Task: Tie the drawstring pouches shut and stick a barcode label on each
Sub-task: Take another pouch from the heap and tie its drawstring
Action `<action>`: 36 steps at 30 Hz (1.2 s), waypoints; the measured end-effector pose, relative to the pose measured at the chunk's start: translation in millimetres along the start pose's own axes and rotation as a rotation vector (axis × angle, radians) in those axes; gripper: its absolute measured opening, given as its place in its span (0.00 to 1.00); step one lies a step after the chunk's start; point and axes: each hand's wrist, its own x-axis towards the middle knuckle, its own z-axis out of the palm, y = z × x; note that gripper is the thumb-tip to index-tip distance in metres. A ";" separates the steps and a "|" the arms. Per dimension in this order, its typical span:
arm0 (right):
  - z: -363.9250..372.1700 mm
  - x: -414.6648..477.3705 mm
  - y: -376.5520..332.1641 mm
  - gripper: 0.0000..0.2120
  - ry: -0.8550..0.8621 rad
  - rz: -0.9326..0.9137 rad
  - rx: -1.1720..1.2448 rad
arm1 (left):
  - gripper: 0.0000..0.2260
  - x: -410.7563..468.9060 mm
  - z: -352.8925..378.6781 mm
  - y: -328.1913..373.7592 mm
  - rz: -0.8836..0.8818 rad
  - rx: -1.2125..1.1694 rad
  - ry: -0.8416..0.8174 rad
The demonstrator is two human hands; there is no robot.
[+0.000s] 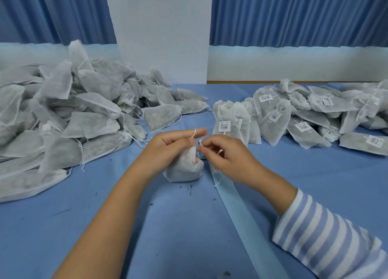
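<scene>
Pouch (182, 171) at frame centre, standing on the blue table (147, 236). We grip its gathered neck in the left hand (168, 150), fingers curled round it and index finger out straight with the drawstring (194, 132) looped over it. Right hand (226, 163) sits just beside it on the right, thumb and forefinger pinching another run of the same drawstring, other fingers curled in.

Pale-blue backing strip (247, 220) runs from under the right hand down to the lower right edge. A bit of barcode print shows at its top end, mostly hidden by our fingers, so we can't tell more.

Left of frame: big heap of unlabelled pouches (63, 115), strings loose. Right of frame: labelled pouches (315, 115) lying in overlapping rows, the nearest with a white barcode label (224, 125) facing us.

Striped sleeve (325, 236) at lower right. Green crumbs (190, 189) on the table just below the pouch.
</scene>
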 end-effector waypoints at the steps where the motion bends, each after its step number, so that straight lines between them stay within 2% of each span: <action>1: -0.7 -0.8 1.1 0.05 -0.024 -0.012 -0.037 | 0.12 -0.2 -1.2 -0.1 0.016 0.082 0.020; 3: -4.0 -1.4 1.9 0.05 -0.033 -0.062 -0.110 | 0.12 -1.7 -4.0 1.3 0.027 0.239 0.056; 5: -8.7 -1.0 2.6 0.05 0.031 -0.149 -0.199 | 0.09 -2.3 -5.2 3.6 0.001 0.386 0.048; 7: -12.6 -0.4 4.0 0.05 0.131 -0.238 -0.294 | 0.08 -2.8 -5.1 5.4 -0.061 0.475 -0.036; 9: -13.4 -0.1 5.5 0.05 0.195 -0.296 -0.320 | 0.07 -4.2 -2.7 7.8 -0.133 0.447 -0.151; 11: -9.4 -1.2 5.7 0.04 0.167 -0.241 -0.199 | 0.09 -5.7 0.7 9.5 -0.193 0.358 -0.241; 13: -3.9 -1.0 4.5 0.08 0.058 -0.055 0.038 | 0.12 -6.1 2.7 9.4 -0.224 0.290 -0.273; 14: -1.9 -0.7 4.0 0.11 0.022 0.034 0.125 | 0.11 -5.8 3.5 8.5 -0.233 0.240 -0.270; 18: -6.9 2.4 0.2 0.08 0.106 0.191 0.326 | 0.08 -2.3 2.1 4.5 -0.228 -0.001 -0.184; 21: -12.3 2.0 -4.8 0.06 0.050 0.197 0.367 | 0.10 0.8 0.9 1.8 -0.192 -0.050 -0.135; 23: -12.7 0.9 -7.9 0.02 -0.017 0.200 0.395 | 0.09 0.9 1.7 0.9 -0.182 -0.047 -0.125; 27: -10.2 -1.1 -10.2 0.03 -0.115 0.250 0.432 | 0.08 0.1 2.6 0.6 -0.192 -0.016 -0.116; 29: -7.7 -1.5 -9.8 0.02 -0.102 0.267 0.451 | 0.08 -0.1 2.5 1.5 -0.203 -0.009 -0.110; 31: -5.9 -0.8 -9.0 0.06 -0.072 0.273 0.433 | 0.07 0.6 3.3 2.4 -0.198 0.005 -0.081; 36: -9.1 3.3 -5.2 0.09 0.011 0.344 0.526 | 0.09 4.5 7.1 -3.1 -0.132 0.207 0.135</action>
